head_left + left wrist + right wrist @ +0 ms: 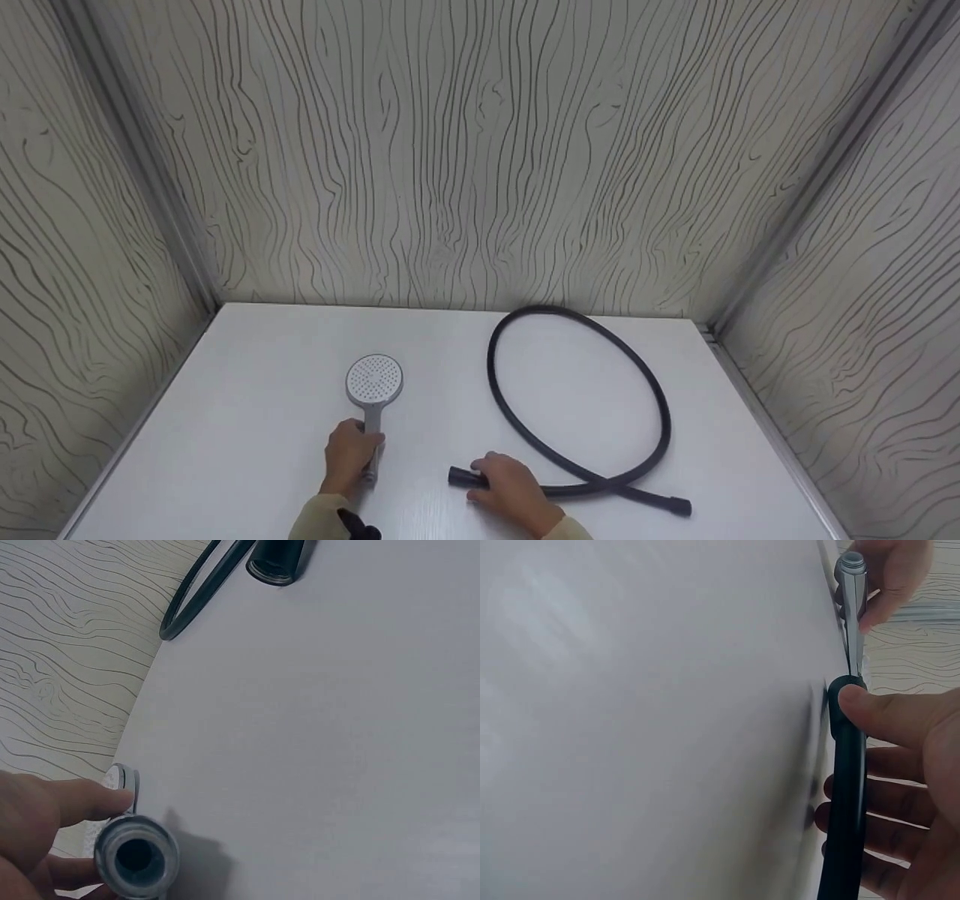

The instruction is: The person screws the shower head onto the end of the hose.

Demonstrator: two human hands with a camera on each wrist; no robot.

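Note:
A grey handheld shower head (374, 379) with a round, dotted white face lies toward the left of the table. My left hand (349, 454) grips its handle; in the left wrist view the handle's hollow end (138, 858) faces the camera, and its thread shows in the right wrist view. Over to the right, my right hand (514, 487) holds a black shower hose (491, 365) near one end, thumb on the dark end fitting (845, 686) and fingers beneath the tube. That fitting's open mouth (271, 571) points toward the shower head, with a gap between them.
The hose loops across the right half of the white table (247, 390) and crosses itself. Its other end fitting (680, 507) lies near the front right. Wood-grain panels (450, 165) stand behind and at both sides, with metal strips at the corners.

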